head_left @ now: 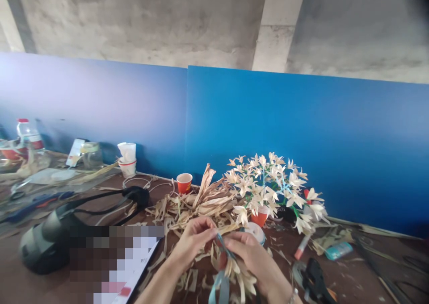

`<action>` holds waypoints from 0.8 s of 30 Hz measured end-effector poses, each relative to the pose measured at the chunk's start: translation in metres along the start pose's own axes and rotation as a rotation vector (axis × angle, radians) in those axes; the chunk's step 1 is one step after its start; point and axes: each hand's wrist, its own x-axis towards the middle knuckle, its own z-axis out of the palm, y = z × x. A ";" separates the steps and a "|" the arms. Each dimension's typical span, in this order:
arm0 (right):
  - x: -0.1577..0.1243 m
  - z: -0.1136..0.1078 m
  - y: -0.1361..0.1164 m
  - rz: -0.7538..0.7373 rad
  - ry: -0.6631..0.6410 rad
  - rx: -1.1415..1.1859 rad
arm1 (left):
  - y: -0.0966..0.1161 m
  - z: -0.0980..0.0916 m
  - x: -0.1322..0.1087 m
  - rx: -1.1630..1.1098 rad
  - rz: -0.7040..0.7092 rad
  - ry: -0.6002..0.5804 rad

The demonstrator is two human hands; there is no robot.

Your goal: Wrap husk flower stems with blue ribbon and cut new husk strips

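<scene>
My left hand [197,237] is closed in a pinch at the upper end of a thin flower stem [221,241] that looks wrapped in blue-green tape. Lower on the same stem, the fingers of my right hand [250,252] are closed around it. Pale husk-like flowers [243,279] hang head down from the stem below my right hand. A light blue strip [219,288] dangles beside them. Just beyond my right hand lies a white roll of tape [255,233]. Behind it, a bunch of finished cream flowers [264,179] stands in an orange-red paper cup [259,216].
Dried husks [214,197] pile up ahead of my hands, near a red paper cup [184,184]. At left are a black strapped device [50,241], white cups [127,161] and a bottle [28,134]. A glue stick [303,246] and black tool [317,279] lie right. A blue panel [301,116] stands behind.
</scene>
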 end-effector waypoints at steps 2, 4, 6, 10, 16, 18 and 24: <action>-0.003 0.002 -0.006 -0.027 0.054 -0.102 | 0.000 0.001 0.001 -0.024 -0.017 0.080; -0.005 0.001 -0.010 -0.087 0.113 -0.196 | 0.000 0.002 0.003 -0.051 -0.039 0.141; -0.004 -0.002 -0.011 -0.159 0.151 -0.289 | -0.001 0.002 0.004 -0.045 -0.043 0.182; -0.001 -0.010 -0.005 -0.127 0.155 -0.315 | -0.003 -0.002 0.007 -0.052 -0.005 0.269; 0.003 -0.015 0.006 0.067 0.127 -0.163 | -0.002 -0.008 0.009 -0.111 0.085 0.449; 0.003 -0.016 0.008 0.109 0.100 -0.284 | -0.002 -0.011 0.010 -0.146 0.109 0.505; -0.003 -0.027 0.017 -0.100 0.286 -1.021 | -0.005 -0.021 0.015 -0.256 0.159 0.613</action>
